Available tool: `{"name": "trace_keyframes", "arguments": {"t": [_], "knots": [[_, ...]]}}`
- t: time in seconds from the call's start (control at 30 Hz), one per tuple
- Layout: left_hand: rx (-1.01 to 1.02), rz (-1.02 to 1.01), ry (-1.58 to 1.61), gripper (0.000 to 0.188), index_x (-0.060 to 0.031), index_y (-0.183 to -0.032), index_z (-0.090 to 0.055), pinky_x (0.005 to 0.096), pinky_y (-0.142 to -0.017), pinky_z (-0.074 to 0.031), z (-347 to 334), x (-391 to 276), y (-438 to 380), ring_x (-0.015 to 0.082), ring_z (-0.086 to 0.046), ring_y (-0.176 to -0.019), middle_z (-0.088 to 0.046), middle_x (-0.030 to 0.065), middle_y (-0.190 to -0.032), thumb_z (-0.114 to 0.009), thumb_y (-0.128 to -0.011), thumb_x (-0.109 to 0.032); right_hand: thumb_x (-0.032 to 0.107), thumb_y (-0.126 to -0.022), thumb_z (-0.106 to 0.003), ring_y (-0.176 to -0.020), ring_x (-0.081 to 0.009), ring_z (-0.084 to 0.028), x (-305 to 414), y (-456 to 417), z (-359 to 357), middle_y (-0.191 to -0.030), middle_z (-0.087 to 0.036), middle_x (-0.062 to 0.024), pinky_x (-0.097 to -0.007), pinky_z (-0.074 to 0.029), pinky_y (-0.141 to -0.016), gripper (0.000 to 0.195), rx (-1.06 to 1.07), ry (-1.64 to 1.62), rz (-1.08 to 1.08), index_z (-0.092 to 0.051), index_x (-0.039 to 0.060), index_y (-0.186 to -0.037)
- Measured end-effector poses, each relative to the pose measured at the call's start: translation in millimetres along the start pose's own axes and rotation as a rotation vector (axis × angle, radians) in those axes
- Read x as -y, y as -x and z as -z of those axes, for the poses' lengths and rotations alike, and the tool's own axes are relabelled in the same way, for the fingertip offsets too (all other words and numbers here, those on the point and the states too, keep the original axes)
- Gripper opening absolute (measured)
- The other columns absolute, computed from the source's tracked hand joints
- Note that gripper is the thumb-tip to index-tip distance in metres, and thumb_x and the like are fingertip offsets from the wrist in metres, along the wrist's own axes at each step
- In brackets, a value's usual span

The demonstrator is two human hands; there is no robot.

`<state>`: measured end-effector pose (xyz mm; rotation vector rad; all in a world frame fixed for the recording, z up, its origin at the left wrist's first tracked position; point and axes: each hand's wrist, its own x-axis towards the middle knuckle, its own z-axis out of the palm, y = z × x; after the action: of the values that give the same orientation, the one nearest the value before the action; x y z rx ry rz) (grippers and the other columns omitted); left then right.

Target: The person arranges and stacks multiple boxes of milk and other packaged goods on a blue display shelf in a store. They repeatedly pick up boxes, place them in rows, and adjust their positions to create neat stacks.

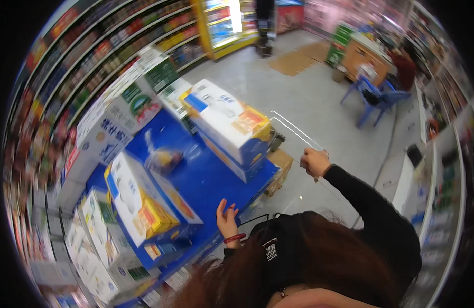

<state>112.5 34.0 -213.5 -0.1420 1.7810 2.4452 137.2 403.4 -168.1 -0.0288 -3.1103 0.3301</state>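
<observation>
My left hand (227,219) is raised by the front edge of a blue-covered table (210,169). Its fingers are apart and hold nothing; a red bracelet (235,238) circles the wrist. Out to the right, over the floor, my right hand (315,161) has its fingers curled around thin, shiny wire-like lengths (294,129), blurred, that reach toward the table. A white, yellow and blue carton (229,119) stands on the table's right part. A similar carton (134,200) is at the left, nearer me. Between them lies a clear plastic bag (164,159) with indistinct contents.
White cartons (115,133) line the table's far left side, and more boxes (106,238) stand at near left. A cardboard box (281,169) sits under the right corner. Beyond are stocked shelves (106,50), a blue plastic chair (375,98) and a seated person (407,69).
</observation>
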Motion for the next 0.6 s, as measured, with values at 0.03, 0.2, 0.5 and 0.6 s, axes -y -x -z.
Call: {"name": "trace_keyframes", "arguments": {"t": [0.03, 0.2, 0.5, 0.6], "knots": [[0.011, 0.006, 0.000, 0.037, 0.0006, -0.123, -0.045, 0.0327, -0.079, -0.051, 1.6, -0.2, 1.3, 0.0202, -0.057, -0.099, -0.045, 0.0139, -0.125, -0.050, -0.086, 0.000, 0.006, -0.063, -0.058, -0.077, -0.0249, -0.055, 20.6, -3.9, 3.3, -0.080, -0.052, -0.0066, -0.0370, -0.042, -0.058, 0.012, -0.048, -0.008, 0.101, -0.061, 0.0136, -0.072], [-0.015, -0.172, -0.266, 0.054, -0.0079, -0.128, -0.044, 0.0310, -0.088, -0.044, -2.3, -5.8, 31.6, 0.0220, -0.045, -0.114, -0.042, 0.0131, -0.127, -0.066, -0.078, -0.012, -0.008, -0.065, -0.055, -0.092, -0.0304, -0.055, 135.9, -10.8, 1.4, -0.096, -0.054, -0.0122, -0.0343, -0.046, -0.077, 0.039, 0.048, -0.555, 0.385, -0.060, 0.0072, -0.100], [-0.416, 0.081, 0.517, 0.050, -0.0042, -0.129, -0.036, 0.0235, -0.066, -0.048, 26.7, -36.1, 117.4, 0.0146, -0.058, -0.088, -0.055, 0.0077, -0.106, -0.056, -0.087, -0.023, 0.004, -0.074, -0.060, -0.097, -0.0340, -0.054, 297.7, 7.3, 7.7, -0.109, -0.053, -0.0149, -0.0356, -0.045, -0.082, 0.038, 0.400, -0.906, 0.915, -0.050, 0.0056, -0.110], [-0.511, -0.107, 0.489, 0.033, 0.0002, -0.110, -0.051, 0.0213, -0.058, -0.043, 48.6, -45.6, 130.4, 0.0103, -0.055, -0.073, -0.058, 0.0043, -0.090, -0.057, -0.086, -0.022, 0.007, -0.076, -0.061, -0.110, -0.0249, -0.050, 317.5, -29.9, 48.7, -0.121, -0.049, -0.0121, -0.0309, -0.043, -0.089, 0.043, 0.285, -1.053, 0.932, -0.049, 0.0049, -0.118]]}}
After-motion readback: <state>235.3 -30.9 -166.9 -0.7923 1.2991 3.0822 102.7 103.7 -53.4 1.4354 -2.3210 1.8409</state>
